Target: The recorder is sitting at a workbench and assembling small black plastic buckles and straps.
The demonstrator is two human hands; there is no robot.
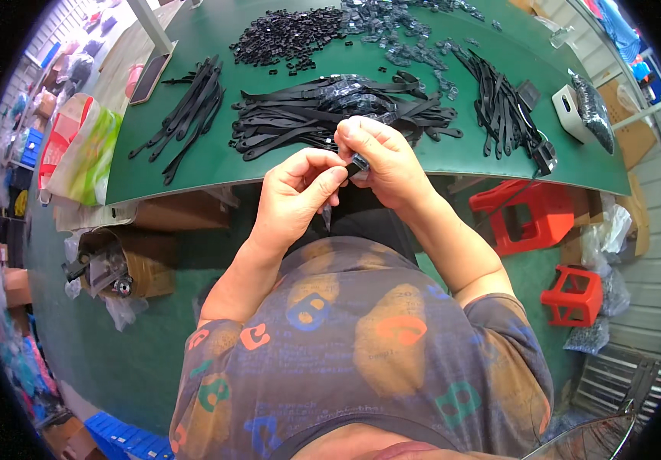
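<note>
Green table (453, 162), black strap (354, 167), between both grips (294, 192) (384, 162)

The head camera, a wide fisheye unit, was worn on the head and faced steeply downward. The shirt (338, 330) occupied the near lower field. The left hand (297, 190) and right hand (386, 164) lay close, near centre. The table (215, 157) extended farther off, above. Edges bowed toward the rim.

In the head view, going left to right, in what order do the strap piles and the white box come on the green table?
Left straps → middle straps → right straps → white box.
</note>
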